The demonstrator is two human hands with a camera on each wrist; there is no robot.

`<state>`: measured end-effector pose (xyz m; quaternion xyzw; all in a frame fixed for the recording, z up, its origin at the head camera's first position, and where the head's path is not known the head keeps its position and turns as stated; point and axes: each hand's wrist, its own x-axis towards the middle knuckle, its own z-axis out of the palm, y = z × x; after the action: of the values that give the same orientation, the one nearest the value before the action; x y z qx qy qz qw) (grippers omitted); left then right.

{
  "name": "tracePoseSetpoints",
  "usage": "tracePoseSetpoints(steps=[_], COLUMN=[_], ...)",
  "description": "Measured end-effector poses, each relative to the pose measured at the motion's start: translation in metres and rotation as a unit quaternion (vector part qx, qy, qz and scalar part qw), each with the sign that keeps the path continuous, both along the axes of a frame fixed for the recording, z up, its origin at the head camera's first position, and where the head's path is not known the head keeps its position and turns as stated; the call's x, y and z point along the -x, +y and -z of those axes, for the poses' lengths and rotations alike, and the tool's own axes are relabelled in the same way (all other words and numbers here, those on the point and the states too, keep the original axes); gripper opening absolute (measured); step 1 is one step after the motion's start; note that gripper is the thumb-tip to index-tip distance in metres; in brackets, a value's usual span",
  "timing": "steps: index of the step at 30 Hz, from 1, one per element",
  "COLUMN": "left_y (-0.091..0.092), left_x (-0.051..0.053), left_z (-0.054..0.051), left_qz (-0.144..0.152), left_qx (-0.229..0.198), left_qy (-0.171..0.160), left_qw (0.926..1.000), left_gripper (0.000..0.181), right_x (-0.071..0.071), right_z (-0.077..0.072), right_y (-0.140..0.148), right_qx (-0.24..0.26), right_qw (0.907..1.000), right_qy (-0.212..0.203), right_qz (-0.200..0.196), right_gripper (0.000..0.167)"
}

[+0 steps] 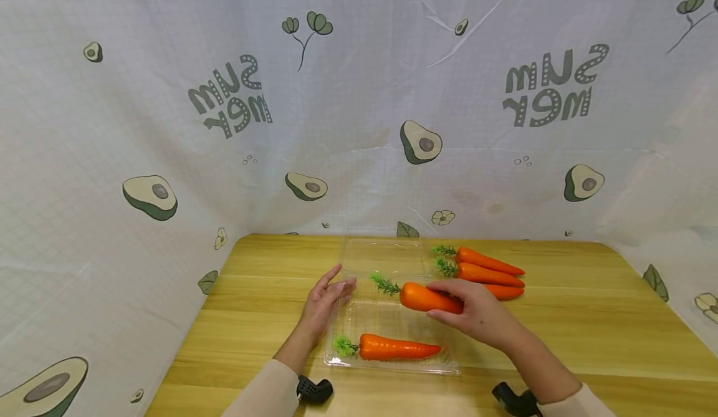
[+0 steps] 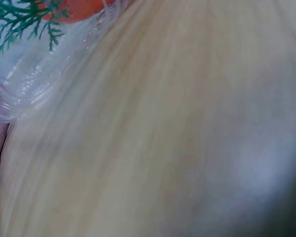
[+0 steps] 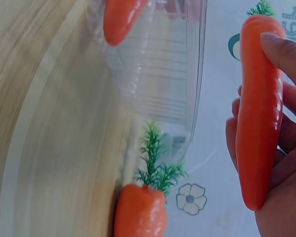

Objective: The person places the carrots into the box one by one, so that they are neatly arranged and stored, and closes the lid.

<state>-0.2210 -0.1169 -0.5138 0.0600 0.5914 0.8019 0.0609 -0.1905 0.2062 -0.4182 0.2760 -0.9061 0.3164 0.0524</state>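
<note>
Though near other carrots (image 1: 490,274), right hand (image 1: 479,314) round carrot (image 1: 423,298), left hand (image 1: 321,306) relaxed at box (image 1: 392,367).

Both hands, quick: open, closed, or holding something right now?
Left hand: open, by the clear rectangular plastic container.
Right hand: holding a tapered orange carrot with a feathery green top.

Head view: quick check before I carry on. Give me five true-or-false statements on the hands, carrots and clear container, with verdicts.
1. The right hand holds a carrot. True.
2. Another carrot lies inside the clear container. True.
3. The container's lid is closed. False: it stands open at the far side.
4. The left hand holds a carrot too. False: it is at the container's left side, with no carrot.
5. Three carrots lie on the table, to the right of the lid. True.
</note>
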Motion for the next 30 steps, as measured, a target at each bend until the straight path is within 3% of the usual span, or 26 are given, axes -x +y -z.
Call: tracePoseSetpoints(steps=[6, 16, 22, 30], left_y=[0.0, -0.002, 0.0, 0.0], left_x=[0.0, 0.001, 0.0, 0.0], left_z=[-0.001, 0.001, 0.0, -0.002], left_qz=[0.0, 0.013, 0.004, 0.0], left_qx=[-0.001, 0.012, 0.008, 0.012], left_qy=[-0.001, 0.023, 0.012, 0.007], left_qw=[1.0, 0.9996, 0.9999, 0.9999], left_gripper=[0.059, 0.063, 0.059, 0.059], right_x=[-0.001, -0.001, -0.003, -0.002], right_z=[0.0, 0.005, 0.01, 0.017], right_y=[-0.006, -0.019, -0.028, -0.037], right_qx=[0.001, 0.002, 0.02, 0.024], right_qw=[1.0, 0.9996, 0.9976, 0.9962], right_qy=[0.008, -0.019, -0.057, -0.056], right_qz=[-0.006, -0.023, -0.035, -0.062], right_gripper=[0.043, 0.045, 0.046, 0.043])
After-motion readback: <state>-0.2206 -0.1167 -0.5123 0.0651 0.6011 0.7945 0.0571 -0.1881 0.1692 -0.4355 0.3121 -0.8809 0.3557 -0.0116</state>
